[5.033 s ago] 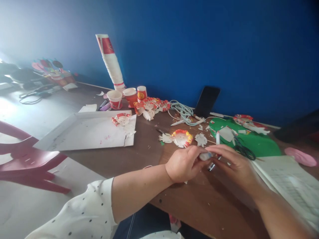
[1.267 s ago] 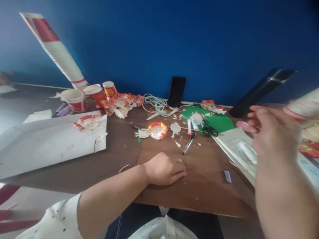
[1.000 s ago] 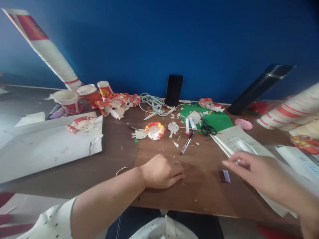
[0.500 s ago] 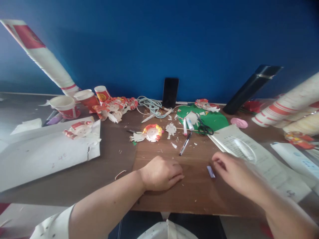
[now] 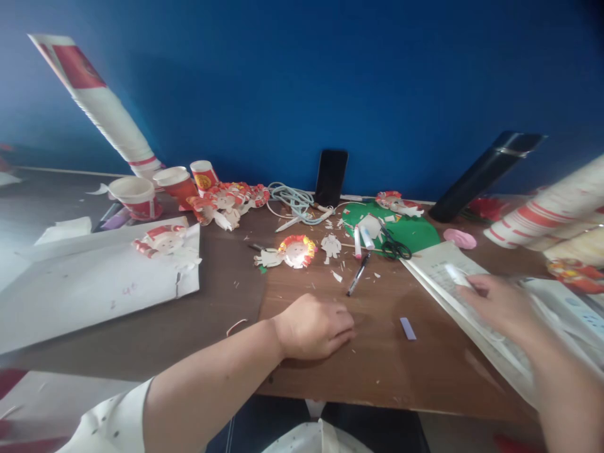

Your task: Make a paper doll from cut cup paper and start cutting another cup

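Observation:
My left hand [image 5: 317,327] rests palm down on the brown table, its fingers curled under; anything beneath them is hidden. To its right lies a small lilac strip [image 5: 408,328]. Over the printed papers [image 5: 436,267] at the right, my right hand [image 5: 503,308] is closed on a white tube [image 5: 457,275], whose end points up and left from the fingertips. Beyond my left hand lie a black pen [image 5: 358,275], a white paper figure cutout [image 5: 331,247] and a paper doll [image 5: 297,251] with a red and yellow ruffled rim.
Black scissors [image 5: 396,250] and two markers [image 5: 357,242] lie by a green sheet [image 5: 425,231]. A phone [image 5: 331,177] leans on the blue wall near a coiled cable [image 5: 292,202]. Paper cups [image 5: 135,198] stand left, a dark flask [image 5: 486,176] right. Paper scraps are scattered mid-table.
My right hand has moved right, from beside the lilac strip to the papers, and has taken hold of the white tube there. My left hand stays on the table. The view has shifted slightly.

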Motion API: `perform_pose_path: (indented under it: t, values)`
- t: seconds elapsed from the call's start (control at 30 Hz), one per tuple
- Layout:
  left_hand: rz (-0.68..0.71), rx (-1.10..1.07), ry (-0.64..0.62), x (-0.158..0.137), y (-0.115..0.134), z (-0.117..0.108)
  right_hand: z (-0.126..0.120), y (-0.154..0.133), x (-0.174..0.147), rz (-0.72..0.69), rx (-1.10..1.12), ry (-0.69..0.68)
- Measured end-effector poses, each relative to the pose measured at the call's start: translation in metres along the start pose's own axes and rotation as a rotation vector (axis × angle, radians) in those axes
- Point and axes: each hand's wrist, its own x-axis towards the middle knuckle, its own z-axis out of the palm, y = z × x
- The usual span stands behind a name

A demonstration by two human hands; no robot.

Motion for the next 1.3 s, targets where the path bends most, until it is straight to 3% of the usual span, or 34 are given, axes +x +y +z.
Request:
perform_pose_path:
  t: [0.17,0.27,0.43,0.53,0.63,0.77,0.9,1.17,1.3]
  values:
    - [-0.011,-0.041,0.056,0.001,0.0,0.0,-0.03,-0.052,-0.02,0.003,0.315,0.007]
    - [-0.018,-0.037,0.052,0.001,0.001,0.0,-0.044,-0.09,-0.028,-0.075,0.419,-0.019]
    - [-0.028,-0.012,0.078,0.0,-0.001,0.003,-0.047,-0.15,-0.031,-0.196,0.737,-0.006]
    - [-0.127,-0.001,0.151,0.001,-0.004,0.003,-0.041,-0.18,-0.031,-0.308,0.969,0.022]
    - [-0.32,0.051,0.253,0.002,-0.011,-0.002,-0.028,-0.202,-0.033,-0.367,1.08,0.048]
    - [-0.679,0.205,0.325,0.0,-0.029,-0.011,-0.005,-0.209,-0.034,-0.319,1.116,0.045]
    - [-0.846,0.334,0.278,-0.004,-0.045,-0.017,0.01,-0.199,-0.03,-0.244,1.13,-0.014]
    - [-0.884,0.384,0.221,-0.003,-0.045,-0.019,0.006,-0.19,-0.026,-0.212,1.2,0.057]
    - [-0.851,0.451,0.197,-0.004,-0.046,-0.02,0.007,-0.194,-0.03,-0.164,1.278,-0.034]
